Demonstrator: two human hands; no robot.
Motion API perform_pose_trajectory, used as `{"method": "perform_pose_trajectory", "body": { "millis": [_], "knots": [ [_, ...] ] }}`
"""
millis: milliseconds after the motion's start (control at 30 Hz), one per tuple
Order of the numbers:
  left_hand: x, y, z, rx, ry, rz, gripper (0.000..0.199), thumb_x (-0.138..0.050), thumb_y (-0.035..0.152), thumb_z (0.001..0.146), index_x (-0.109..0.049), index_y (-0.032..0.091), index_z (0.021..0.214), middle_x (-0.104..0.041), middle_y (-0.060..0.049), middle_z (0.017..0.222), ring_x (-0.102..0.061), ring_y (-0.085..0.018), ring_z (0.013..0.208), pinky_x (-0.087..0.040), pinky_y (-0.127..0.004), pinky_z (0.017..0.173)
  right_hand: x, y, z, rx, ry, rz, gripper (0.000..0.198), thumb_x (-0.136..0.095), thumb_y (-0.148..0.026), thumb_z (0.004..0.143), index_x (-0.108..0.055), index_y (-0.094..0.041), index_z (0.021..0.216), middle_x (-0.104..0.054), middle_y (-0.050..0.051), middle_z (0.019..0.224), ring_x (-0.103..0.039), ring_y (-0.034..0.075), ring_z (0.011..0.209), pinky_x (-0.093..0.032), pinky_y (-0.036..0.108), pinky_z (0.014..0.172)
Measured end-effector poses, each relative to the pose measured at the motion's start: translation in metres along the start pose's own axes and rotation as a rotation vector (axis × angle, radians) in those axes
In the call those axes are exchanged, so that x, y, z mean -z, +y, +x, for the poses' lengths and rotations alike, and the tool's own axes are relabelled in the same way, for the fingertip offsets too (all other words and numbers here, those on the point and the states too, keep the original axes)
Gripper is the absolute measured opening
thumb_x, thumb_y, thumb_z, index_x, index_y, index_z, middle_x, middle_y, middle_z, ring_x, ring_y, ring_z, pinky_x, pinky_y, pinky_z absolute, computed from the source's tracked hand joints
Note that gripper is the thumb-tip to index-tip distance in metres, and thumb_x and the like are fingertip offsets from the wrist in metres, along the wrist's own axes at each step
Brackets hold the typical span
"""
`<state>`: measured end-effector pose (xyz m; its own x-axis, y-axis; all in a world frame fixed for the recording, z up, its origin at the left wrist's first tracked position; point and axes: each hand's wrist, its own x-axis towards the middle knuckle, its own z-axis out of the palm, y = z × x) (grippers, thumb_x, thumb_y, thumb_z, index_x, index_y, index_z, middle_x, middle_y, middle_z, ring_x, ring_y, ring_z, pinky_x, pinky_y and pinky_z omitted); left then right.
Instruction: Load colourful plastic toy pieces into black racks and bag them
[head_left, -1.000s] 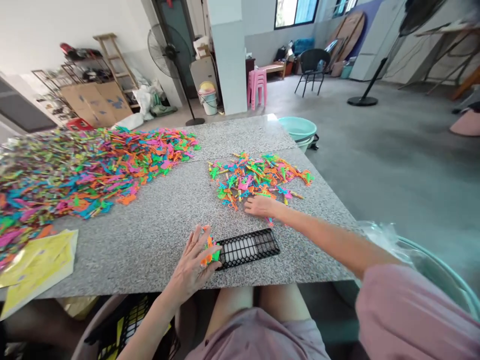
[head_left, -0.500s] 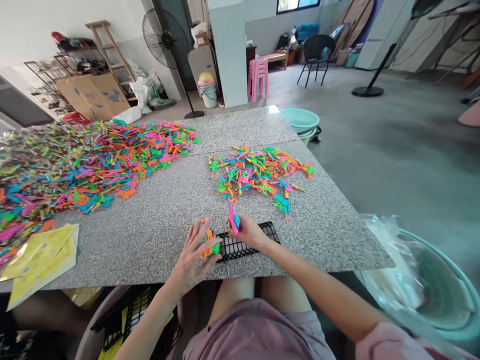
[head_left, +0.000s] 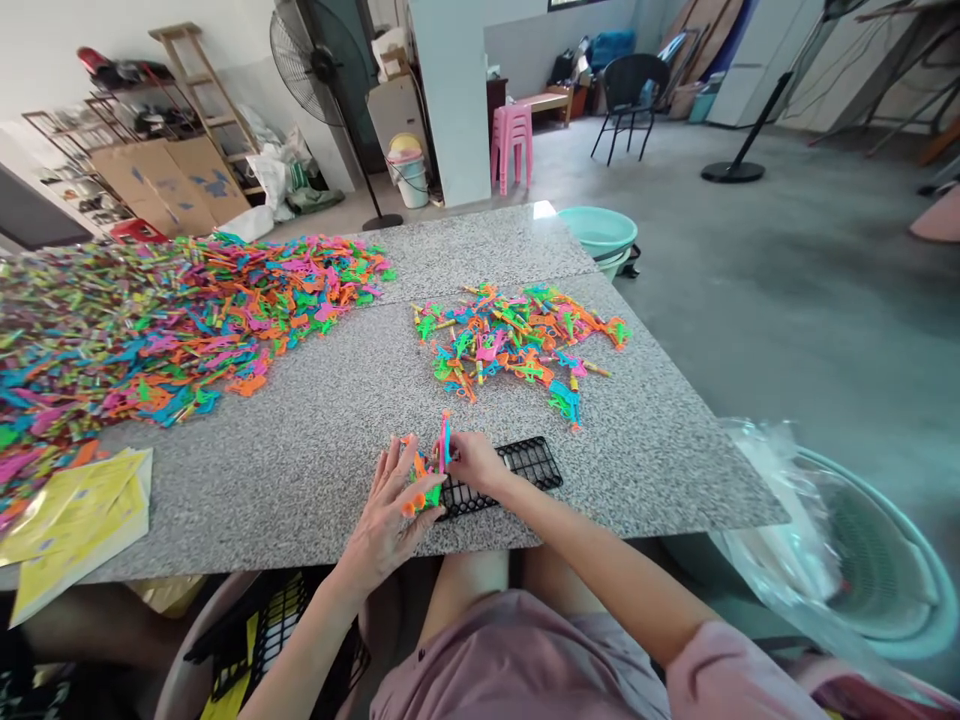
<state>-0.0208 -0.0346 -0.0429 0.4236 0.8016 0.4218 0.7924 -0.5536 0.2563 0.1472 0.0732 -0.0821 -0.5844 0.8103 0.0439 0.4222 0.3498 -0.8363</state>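
Observation:
A black plastic grid tray (head_left: 536,462) lies on the speckled stone table near its front edge. My left hand (head_left: 386,510) is curved around several small orange and green plastic toys (head_left: 424,482) at the tray's left end, thumb in front and fingers behind. My right hand (head_left: 474,462) pinches a pink and blue plastic toy (head_left: 445,445), held upright just beside those toys, over the tray. Its fingertips are partly hidden. Beyond the hands lies a loose heap of similar bright toys (head_left: 517,340), some with yellow sticks or tubes.
A much larger heap of toys (head_left: 225,320) covers the table's left side. Yellow printed sheets (head_left: 82,505) lie at the front left. Below the table stand a tub with black grid trays (head_left: 274,620) and, right, a teal basket (head_left: 885,560) with clear plastic bags.
My right hand has moved left with the pink and blue toy, bringing it against the toys by my left hand. My left hand has stayed in place. The view has shifted slightly.

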Motion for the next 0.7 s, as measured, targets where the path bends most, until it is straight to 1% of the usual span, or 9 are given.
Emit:
{"method": "perform_pose_trajectory", "body": {
  "millis": [100,233,300,367,433,467,567,633,700],
  "knots": [
    [-0.001,0.001,-0.001,-0.002,0.003,0.002,0.039,-0.057,0.020,0.095,-0.052,0.026,0.133,-0.010,-0.006,0.166,-0.010,-0.036,0.151,-0.026,-0.065,0.116,0.000,-0.008,0.001,0.007,-0.053,-0.204,0.018,-0.059,-0.009,0.080,-0.068,-0.018,0.093,-0.071,0.002,0.081,-0.064,0.016,0.076,-0.041,0.023,0.069],
    [-0.002,0.002,0.001,-0.010,0.020,0.020,0.040,-0.059,0.019,0.094,-0.052,0.026,0.132,-0.013,-0.006,0.165,-0.011,-0.036,0.151,-0.029,-0.064,0.116,0.010,-0.021,0.002,0.084,-0.136,-0.325,0.021,-0.057,-0.015,0.085,-0.068,-0.018,0.103,-0.073,0.007,0.092,-0.067,0.021,0.086,-0.042,0.026,0.070],
    [0.000,0.003,0.005,-0.037,0.019,0.039,0.044,-0.059,0.019,0.094,-0.050,0.027,0.136,-0.023,-0.007,0.163,-0.013,-0.035,0.151,-0.029,-0.063,0.116,0.015,-0.026,0.004,0.086,-0.174,-0.380,0.020,-0.058,-0.018,0.087,-0.068,-0.018,0.104,-0.074,0.008,0.094,-0.068,0.023,0.089,-0.043,0.027,0.071],
    [0.005,0.003,0.009,-0.079,-0.009,0.048,0.047,-0.057,0.019,0.094,-0.047,0.026,0.139,-0.038,-0.009,0.156,-0.014,-0.033,0.151,-0.028,-0.063,0.117,0.017,-0.029,0.006,0.081,-0.194,-0.420,0.021,-0.057,-0.018,0.088,-0.068,-0.019,0.106,-0.074,0.009,0.095,-0.068,0.024,0.091,-0.044,0.028,0.072],
    [0.009,0.003,0.012,-0.116,-0.041,0.034,0.047,-0.056,0.018,0.094,-0.047,0.025,0.139,-0.050,-0.009,0.148,-0.016,-0.031,0.150,-0.030,-0.062,0.117,0.016,-0.029,0.005,0.079,-0.190,-0.435,0.024,-0.057,-0.018,0.088,-0.068,-0.019,0.109,-0.074,0.010,0.097,-0.068,0.024,0.091,-0.044,0.028,0.072],
    [0.011,0.003,0.013,-0.124,-0.049,0.020,0.046,-0.056,0.018,0.094,-0.048,0.024,0.138,-0.053,-0.009,0.146,-0.017,-0.031,0.150,-0.032,-0.060,0.116,0.012,-0.028,0.004,0.080,-0.180,-0.431,0.024,-0.057,-0.018,0.088,-0.067,-0.019,0.109,-0.074,0.010,0.098,-0.068,0.024,0.091,-0.044,0.028,0.072],
    [0.011,0.004,0.011,-0.122,-0.021,-0.012,0.043,-0.054,0.016,0.094,-0.050,0.022,0.136,-0.053,-0.010,0.146,-0.019,-0.031,0.150,-0.037,-0.057,0.115,-0.003,-0.025,-0.003,0.053,-0.099,-0.393,0.020,-0.056,-0.020,0.090,-0.067,-0.017,0.107,-0.073,0.011,0.099,-0.067,0.023,0.092,-0.044,0.029,0.073],
    [0.009,0.004,0.010,-0.125,-0.003,-0.020,0.042,-0.053,0.015,0.094,-0.050,0.021,0.136,-0.051,-0.010,0.147,-0.021,-0.031,0.149,-0.035,-0.058,0.116,-0.009,-0.023,-0.008,0.026,-0.071,-0.362,0.018,-0.055,-0.021,0.092,-0.067,-0.017,0.105,-0.073,0.011,0.100,-0.067,0.022,0.093,-0.045,0.028,0.075],
    [0.006,0.004,0.009,-0.129,-0.002,-0.034,0.041,-0.053,0.015,0.094,-0.050,0.021,0.135,-0.051,-0.011,0.147,-0.024,-0.031,0.149,-0.032,-0.060,0.117,-0.001,-0.016,-0.014,0.057,-0.082,-0.342,0.022,-0.057,-0.019,0.091,-0.066,-0.019,0.111,-0.072,0.009,0.104,-0.065,0.021,0.098,-0.046,0.027,0.078]
  ]
}}
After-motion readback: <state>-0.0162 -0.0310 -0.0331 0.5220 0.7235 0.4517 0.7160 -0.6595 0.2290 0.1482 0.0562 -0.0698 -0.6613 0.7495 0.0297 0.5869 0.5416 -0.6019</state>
